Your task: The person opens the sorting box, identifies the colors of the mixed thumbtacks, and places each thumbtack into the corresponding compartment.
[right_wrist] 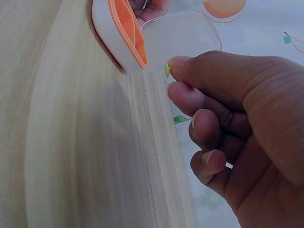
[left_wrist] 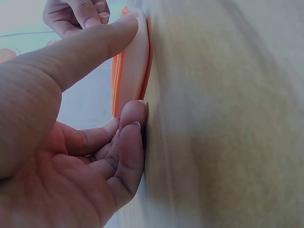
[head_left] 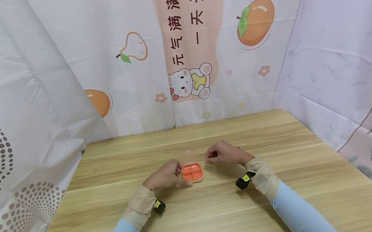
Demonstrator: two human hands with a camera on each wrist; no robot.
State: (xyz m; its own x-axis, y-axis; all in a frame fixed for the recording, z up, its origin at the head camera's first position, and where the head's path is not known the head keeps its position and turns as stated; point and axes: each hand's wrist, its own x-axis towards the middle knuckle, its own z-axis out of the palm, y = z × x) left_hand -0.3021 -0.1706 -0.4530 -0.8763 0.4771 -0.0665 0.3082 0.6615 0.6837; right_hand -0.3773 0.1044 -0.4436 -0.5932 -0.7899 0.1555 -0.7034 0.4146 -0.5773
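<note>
A small pill box lies open on the table, its orange inside divided into compartments and its outside white. The clear lid is folded back on the far side. At the left of the box, my left hand holds it, thumb along the near side and fingers curled by the left edge. My right hand is a little to the right of the box and lid. Between its thumb and forefinger it pinches a tiny yellow-green piece, which looks thin and flat. Its other fingers are loosely curled.
The wood-grain table reaches back to a white curtain printed with fruit and a cartoon animal. More curtains hang at the left and right. Each wrist wears a small black camera on a beige band.
</note>
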